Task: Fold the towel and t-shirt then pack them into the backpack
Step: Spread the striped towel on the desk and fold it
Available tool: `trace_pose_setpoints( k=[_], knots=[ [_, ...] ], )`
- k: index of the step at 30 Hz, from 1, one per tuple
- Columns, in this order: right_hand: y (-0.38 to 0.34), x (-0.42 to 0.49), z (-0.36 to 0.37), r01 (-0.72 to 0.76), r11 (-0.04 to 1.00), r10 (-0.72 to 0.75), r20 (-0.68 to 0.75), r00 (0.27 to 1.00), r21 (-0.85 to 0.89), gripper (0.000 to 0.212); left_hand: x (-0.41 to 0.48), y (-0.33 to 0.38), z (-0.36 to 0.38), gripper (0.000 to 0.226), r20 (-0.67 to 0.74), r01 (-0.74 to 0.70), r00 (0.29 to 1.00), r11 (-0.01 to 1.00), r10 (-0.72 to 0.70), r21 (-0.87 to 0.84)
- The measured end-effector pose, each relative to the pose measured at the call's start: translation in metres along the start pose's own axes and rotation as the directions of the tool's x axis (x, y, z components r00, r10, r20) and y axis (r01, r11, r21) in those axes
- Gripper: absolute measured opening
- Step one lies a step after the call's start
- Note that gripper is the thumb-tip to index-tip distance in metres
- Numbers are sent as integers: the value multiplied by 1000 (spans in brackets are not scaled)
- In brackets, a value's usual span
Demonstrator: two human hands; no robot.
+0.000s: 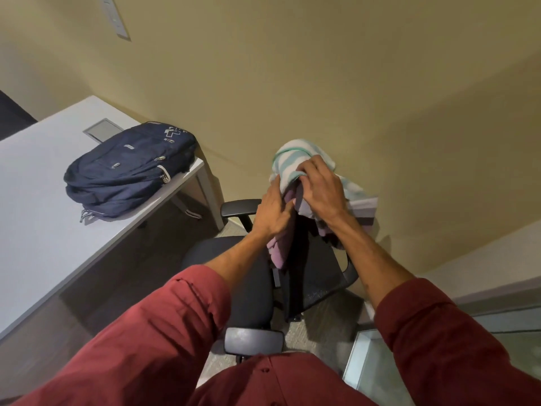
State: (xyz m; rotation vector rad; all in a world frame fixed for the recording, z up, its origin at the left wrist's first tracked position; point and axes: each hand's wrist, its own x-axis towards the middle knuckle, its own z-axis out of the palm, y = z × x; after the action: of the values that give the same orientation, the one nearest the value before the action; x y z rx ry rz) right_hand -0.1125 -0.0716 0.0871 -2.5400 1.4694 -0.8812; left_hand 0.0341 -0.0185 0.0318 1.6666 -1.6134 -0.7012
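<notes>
At frame centre, our right hand [320, 189] grips the mint-striped towel [289, 155] draped over the office chair [251, 276]. Our left hand [273, 213] clutches the purple t-shirt [279, 247] beneath. The navy backpack [128, 168] lies on the white desk [35, 200], left.

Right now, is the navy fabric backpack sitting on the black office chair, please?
No, the navy fabric backpack lies on the white desk.

No legible text or numbers. Only a white logo mark [174, 133] on the navy backpack [126, 171], too blurred to read.
</notes>
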Motion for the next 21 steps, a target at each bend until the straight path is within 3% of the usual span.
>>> trace_pose_setpoints(
  k=[5,11,21],
  knots=[
    [-38,23,5,82,993,-74,-87,993,88,15,-1,-5,-28,58,-188,-24,982,995,5,-100],
    [-98,43,18,127,968,-94,-159,983,215,15,-24,-18,-84,41,-255,-75,966,991,44,-113],
    [-249,50,54,247,902,-202,-158,966,354,12,-91,-79,-193,72,-348,72,933,995,-91,-66]
  ],
)
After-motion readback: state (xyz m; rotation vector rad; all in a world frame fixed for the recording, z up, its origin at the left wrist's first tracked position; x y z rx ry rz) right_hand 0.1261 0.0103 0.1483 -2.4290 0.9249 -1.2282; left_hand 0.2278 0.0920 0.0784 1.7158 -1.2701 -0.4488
